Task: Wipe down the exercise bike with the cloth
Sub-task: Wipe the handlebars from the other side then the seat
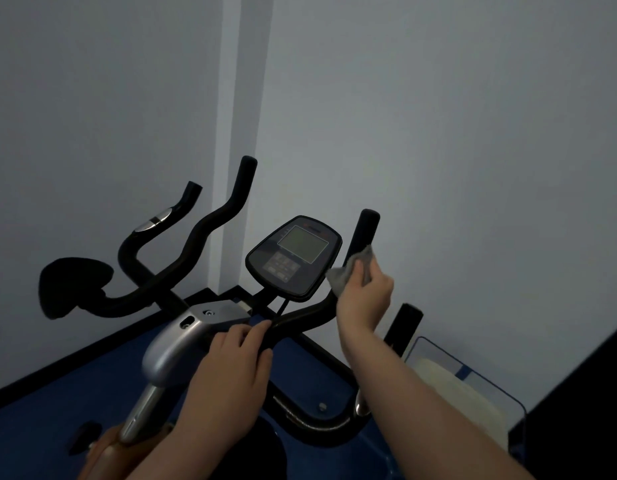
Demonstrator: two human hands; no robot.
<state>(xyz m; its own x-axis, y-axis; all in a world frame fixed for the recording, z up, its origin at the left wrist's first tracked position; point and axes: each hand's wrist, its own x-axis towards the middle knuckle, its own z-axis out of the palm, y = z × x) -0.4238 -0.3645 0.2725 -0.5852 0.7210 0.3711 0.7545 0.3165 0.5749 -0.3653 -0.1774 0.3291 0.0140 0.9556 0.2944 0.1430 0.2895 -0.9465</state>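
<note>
The exercise bike (182,337) stands in a room corner, with a silver stem, black curved handlebars and a console (295,258) with a grey screen. My right hand (364,299) grips a grey cloth (348,271) wrapped around the upright right handlebar (367,230), just below its top. My left hand (230,372) rests on the black centre bar beside the silver stem, its fingers curled over the bar. A second black grip (405,327) sticks up behind my right forearm.
Pale walls close in behind and to the right of the bike. The floor (57,427) is blue with a dark skirting edge. A clear plastic bin (473,386) with something pale inside sits at the lower right, next to a dark object.
</note>
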